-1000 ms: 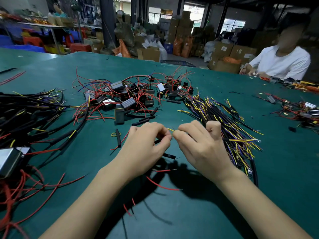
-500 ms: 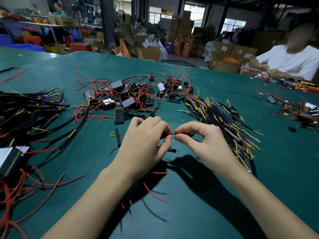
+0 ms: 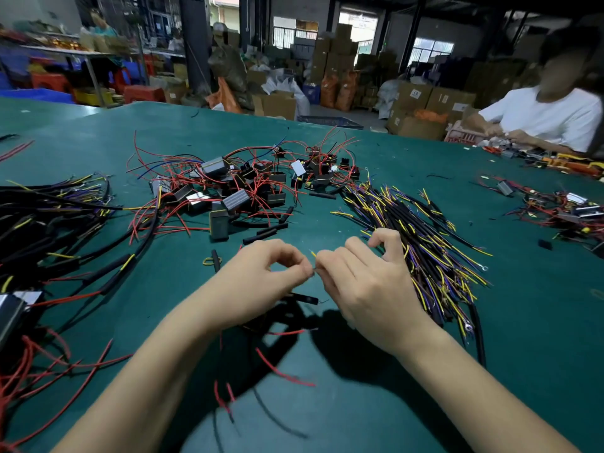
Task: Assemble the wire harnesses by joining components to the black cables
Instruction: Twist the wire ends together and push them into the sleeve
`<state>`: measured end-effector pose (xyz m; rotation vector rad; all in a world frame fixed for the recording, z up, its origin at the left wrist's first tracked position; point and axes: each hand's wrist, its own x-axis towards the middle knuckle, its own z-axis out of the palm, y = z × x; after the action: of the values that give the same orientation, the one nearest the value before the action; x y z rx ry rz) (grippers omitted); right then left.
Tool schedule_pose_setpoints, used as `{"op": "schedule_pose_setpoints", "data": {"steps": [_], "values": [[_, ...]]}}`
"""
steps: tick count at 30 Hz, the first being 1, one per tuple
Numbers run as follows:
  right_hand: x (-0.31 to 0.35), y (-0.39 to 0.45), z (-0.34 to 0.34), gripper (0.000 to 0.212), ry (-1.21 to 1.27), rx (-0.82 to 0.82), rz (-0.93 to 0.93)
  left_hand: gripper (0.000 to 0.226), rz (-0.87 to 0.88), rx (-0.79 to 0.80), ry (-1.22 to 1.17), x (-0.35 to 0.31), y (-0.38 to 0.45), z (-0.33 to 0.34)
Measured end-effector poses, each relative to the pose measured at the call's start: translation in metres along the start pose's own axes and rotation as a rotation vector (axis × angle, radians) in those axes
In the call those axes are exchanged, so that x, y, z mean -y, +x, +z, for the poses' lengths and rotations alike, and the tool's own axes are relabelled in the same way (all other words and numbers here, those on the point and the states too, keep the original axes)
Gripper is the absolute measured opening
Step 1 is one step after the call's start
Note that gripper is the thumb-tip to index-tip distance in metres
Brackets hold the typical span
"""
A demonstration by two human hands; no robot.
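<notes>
My left hand (image 3: 261, 282) and my right hand (image 3: 366, 282) meet fingertip to fingertip above the green table (image 3: 539, 354). Both pinch thin wire ends (image 3: 313, 261) between thumb and forefinger; a short yellow tip sticks up between them. A black cable piece (image 3: 305, 298) and red wires (image 3: 281, 371) hang below the hands. A pile of black cables with yellow and purple leads (image 3: 421, 237) lies just right of my right hand. Small black box components with red wires (image 3: 235, 191) are heaped beyond my left hand.
A bundle of black harnesses (image 3: 49, 223) with red wires fills the left edge. Loose black sleeve pieces (image 3: 264, 232) lie ahead of my hands. A person in a white shirt (image 3: 552, 119) works at the far right beside another wire pile (image 3: 562, 207).
Both hands have risen a little and rolled while staying joined at the fingertips. The red wires under them have swung. The person at the far right has leaned in toward the table.
</notes>
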<state>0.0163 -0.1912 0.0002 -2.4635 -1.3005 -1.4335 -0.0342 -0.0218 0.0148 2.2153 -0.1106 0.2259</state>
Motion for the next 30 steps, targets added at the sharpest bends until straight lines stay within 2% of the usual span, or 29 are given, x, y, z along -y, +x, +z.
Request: {"op": "schedule_pose_setpoints", "data": {"steps": [2, 3, 6, 9, 13, 16, 19, 21, 27, 30], "values": [[0.002, 0.001, 0.001, 0.016, 0.028, -0.018, 0.018, 0.014, -0.052, 0.022, -0.110, -0.001, -0.001, -0.001], [0.003, 0.001, 0.002, 0.017, 0.080, 0.004, 0.036, 0.014, -0.044, 0.006, -0.080, -0.002, -0.003, 0.001], [0.003, -0.002, -0.001, 0.011, 0.289, 0.150, 0.126, 0.005, 0.086, -0.088, 0.367, -0.003, -0.008, 0.011], [-0.001, -0.001, -0.005, 0.006, 0.514, 0.356, 0.309, 0.018, 0.231, -0.131, 0.655, -0.003, -0.009, 0.017], [-0.008, 0.009, -0.010, 0.017, 1.013, 0.564, 0.556, 0.005, 0.403, -0.277, 0.704, -0.010, -0.006, 0.016], [-0.018, 0.010, -0.014, 0.017, 1.205, 0.641, 0.661, 0.019, 0.490, -0.284, 0.716, -0.009, -0.005, 0.013], [-0.021, 0.006, -0.014, 0.016, 1.229, 0.663, 0.660, 0.017, 0.544, -0.260, 0.698, -0.006, -0.004, 0.012], [-0.019, 0.005, -0.013, 0.017, 1.212, 0.630, 0.629, 0.011, 0.508, -0.230, 0.638, -0.003, -0.005, 0.012], [-0.018, -0.002, -0.008, 0.018, 0.968, 0.429, 0.437, 0.008, 0.139, -0.134, 0.069, 0.002, -0.005, 0.012], [-0.014, -0.006, -0.003, 0.010, 0.687, 0.283, 0.224, 0.009, 0.008, -0.044, -0.115, 0.001, -0.002, 0.010]]}}
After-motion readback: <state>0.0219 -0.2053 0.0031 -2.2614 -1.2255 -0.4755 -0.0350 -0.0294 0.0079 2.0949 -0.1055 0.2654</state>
